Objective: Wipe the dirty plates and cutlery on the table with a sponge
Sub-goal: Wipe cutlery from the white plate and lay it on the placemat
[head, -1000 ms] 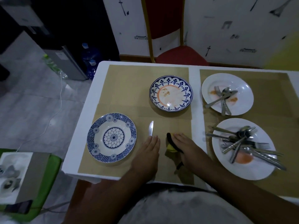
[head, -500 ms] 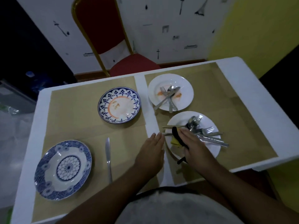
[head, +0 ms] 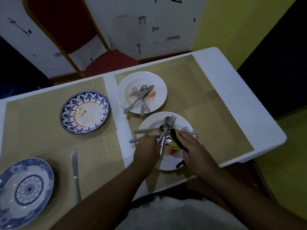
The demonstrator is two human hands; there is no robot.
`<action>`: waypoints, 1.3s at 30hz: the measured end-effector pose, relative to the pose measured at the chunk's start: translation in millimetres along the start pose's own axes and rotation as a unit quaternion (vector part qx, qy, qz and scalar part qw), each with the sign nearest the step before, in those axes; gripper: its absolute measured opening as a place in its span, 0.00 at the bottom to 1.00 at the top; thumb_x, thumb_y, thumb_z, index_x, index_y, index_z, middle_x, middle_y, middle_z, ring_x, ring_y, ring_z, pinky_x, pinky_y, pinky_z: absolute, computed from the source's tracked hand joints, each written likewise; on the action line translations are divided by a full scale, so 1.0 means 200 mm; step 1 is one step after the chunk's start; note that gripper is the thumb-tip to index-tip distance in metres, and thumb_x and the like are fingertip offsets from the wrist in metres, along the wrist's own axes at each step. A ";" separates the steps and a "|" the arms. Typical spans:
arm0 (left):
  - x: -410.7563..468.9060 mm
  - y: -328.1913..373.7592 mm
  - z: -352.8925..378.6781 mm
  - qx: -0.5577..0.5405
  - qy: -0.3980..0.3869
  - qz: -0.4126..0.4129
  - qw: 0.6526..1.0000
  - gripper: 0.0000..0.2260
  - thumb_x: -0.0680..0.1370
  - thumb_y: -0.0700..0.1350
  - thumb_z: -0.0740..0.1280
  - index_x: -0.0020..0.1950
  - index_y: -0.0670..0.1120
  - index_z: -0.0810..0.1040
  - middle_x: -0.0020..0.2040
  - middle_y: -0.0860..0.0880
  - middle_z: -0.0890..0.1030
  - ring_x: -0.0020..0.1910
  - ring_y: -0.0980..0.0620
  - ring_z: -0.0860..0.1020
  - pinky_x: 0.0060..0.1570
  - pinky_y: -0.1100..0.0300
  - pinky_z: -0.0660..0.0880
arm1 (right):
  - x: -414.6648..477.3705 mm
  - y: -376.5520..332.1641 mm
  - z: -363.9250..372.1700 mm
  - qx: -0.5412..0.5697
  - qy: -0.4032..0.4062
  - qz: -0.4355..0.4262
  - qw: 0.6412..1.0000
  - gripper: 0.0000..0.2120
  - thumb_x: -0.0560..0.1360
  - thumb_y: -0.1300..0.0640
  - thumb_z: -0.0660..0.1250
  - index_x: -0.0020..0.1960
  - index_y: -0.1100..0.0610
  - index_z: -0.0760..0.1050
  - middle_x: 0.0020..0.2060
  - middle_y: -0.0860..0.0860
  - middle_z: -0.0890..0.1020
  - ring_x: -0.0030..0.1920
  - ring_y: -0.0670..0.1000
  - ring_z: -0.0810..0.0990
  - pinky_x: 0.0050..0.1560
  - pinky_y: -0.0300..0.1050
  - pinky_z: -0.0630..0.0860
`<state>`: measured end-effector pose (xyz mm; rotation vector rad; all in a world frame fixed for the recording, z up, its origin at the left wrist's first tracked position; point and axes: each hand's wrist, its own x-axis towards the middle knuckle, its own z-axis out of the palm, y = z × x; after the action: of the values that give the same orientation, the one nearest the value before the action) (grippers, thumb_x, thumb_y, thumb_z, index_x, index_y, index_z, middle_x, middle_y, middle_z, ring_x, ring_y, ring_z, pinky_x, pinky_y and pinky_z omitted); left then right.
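Plates sit across a white counter [head: 232, 97] covered with tan mats [head: 207, 113], seen from above in dim light. Both of your hands are at the near white plate [head: 181, 121], which lies on the right-hand mat close to your body. A pile of cutlery [head: 166, 125], forks, spoons and long handles, lies crossed on this plate, and an orange smear shows on the plate between your hands. Your left hand [head: 146, 150] is curled round several of the handles at the plate's left side. Your right hand [head: 191, 146] grips a yellow sponge [head: 173, 144] with a black layer, holding it against the pile at the middle of the plate.

Just beyond sits a second white plate [head: 159, 83] with orange stains, carrying a fork and two spoons [head: 142, 100]. To the left, on the other mat, a blue-patterned plate [head: 84, 112] with an orange ring shows streaks of food. A knife [head: 75, 171] lies alone on the mat, blade pointing away from you. Beside it, at the lower left corner, is a blue and white plate [head: 25, 188] with a flower design. A red chair [head: 108, 63] stands at the far side.
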<state>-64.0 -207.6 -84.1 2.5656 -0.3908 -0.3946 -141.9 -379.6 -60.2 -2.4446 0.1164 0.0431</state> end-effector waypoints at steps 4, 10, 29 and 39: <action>0.02 0.04 0.03 0.020 -0.003 0.002 1.000 0.04 0.76 0.43 0.70 0.48 0.43 0.82 0.46 0.45 0.80 0.44 0.48 0.78 0.46 0.51 0.80 | 0.01 0.04 0.00 0.001 -0.014 -0.001 1.000 0.30 0.73 0.71 0.59 0.73 0.56 0.61 0.73 0.48 0.62 0.74 0.45 0.56 0.73 0.44 0.56; 0.03 0.07 -0.01 -0.075 -0.036 -0.088 0.993 0.05 0.78 0.41 0.65 0.43 0.43 0.78 0.40 0.46 0.80 0.39 0.48 0.78 0.38 0.57 0.75 | 0.02 0.03 -0.01 0.017 -0.022 0.015 0.999 0.31 0.74 0.69 0.58 0.74 0.53 0.59 0.73 0.45 0.61 0.74 0.41 0.52 0.70 0.33 0.50; -0.30 -0.12 -0.28 -0.356 -0.163 -0.180 0.903 0.07 0.78 0.39 0.68 0.53 0.42 0.85 0.40 0.47 0.81 0.35 0.53 0.74 0.39 0.60 0.72 | 0.07 -0.14 0.12 -0.079 -0.048 -0.108 0.990 0.31 0.70 0.69 0.64 0.72 0.59 0.63 0.72 0.54 0.65 0.73 0.51 0.57 0.73 0.50 0.57; -0.36 -0.19 -0.39 -0.351 -0.199 -0.147 0.903 0.06 0.81 0.38 0.65 0.50 0.43 0.82 0.41 0.47 0.81 0.40 0.51 0.79 0.46 0.55 0.82 | 0.07 -0.18 0.14 -0.138 -0.059 -0.128 0.980 0.33 0.67 0.74 0.62 0.71 0.61 0.63 0.72 0.55 0.65 0.73 0.55 0.59 0.72 0.45 0.51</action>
<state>-95.5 -116.3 -25.7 1.8190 0.0209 -0.9788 -124.3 -334.1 -59.6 -2.7063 -0.2750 0.0967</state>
